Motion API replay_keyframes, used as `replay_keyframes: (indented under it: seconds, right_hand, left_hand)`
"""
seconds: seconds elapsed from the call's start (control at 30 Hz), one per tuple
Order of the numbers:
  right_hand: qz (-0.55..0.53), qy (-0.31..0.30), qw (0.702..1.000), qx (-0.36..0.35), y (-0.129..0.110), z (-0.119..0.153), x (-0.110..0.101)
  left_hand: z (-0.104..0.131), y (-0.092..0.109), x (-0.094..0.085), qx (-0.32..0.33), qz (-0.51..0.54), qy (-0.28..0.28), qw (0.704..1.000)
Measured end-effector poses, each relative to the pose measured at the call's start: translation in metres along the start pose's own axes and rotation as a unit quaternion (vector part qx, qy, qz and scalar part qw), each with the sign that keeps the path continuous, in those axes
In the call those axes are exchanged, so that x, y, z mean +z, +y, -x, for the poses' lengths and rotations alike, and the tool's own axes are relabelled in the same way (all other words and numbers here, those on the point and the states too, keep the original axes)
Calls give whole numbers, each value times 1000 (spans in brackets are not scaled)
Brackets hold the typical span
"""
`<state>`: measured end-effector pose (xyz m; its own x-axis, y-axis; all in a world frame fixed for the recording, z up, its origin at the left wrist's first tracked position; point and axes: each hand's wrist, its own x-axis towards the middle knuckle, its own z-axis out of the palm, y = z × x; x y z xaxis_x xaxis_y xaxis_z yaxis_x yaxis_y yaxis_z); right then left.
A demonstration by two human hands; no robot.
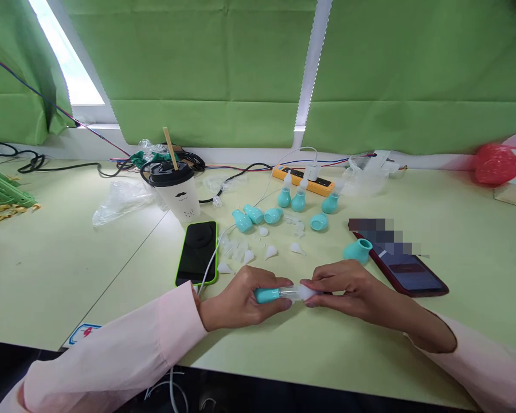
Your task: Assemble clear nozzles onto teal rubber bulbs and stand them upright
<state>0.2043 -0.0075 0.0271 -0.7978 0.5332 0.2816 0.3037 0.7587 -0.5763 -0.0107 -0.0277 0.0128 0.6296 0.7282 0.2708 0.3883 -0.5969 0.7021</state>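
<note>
While the left hand (239,304) is clamped on a teal bulb (267,295), head view: clear tube (287,293) extending rightward, long axis crosswise between the hands; right hand (361,289) opposite, fingers pinched together on the white tip (306,292).

The left hand (247,295) hides part of the turquoise bulb (267,295).

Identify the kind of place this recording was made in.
Probably a makeshift assembly workbench by a window: a pale green tabletop, loose teal rubber bulbs and clear plastic tips spread on it, and an orange-and-black power strip beneath green fabric blinds.
</note>
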Motion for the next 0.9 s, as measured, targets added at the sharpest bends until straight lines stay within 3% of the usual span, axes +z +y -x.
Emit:
replay_keyframes:
  seconds: [0.17, 0.43, 0.57, 0.9]
  right_hand:
    - [-4, -20, 1000, 11, -2, -3, -2]
    - [-149, 37, 987, 46, 4, -5, 11]
    - [-156, 75, 983, 59, 4, -6, 17]
    - [-167, 63, 981, 78, 4, -7, 22]
  left_hand:
    - [1, -1, 2, 30, -51, 4, 998]
    - [3, -2, 3, 84, -44, 34, 995]
    - [3, -3, 3, 86, -47, 51, 994]
    - [6, -6, 4, 108, -57, 55, 991]
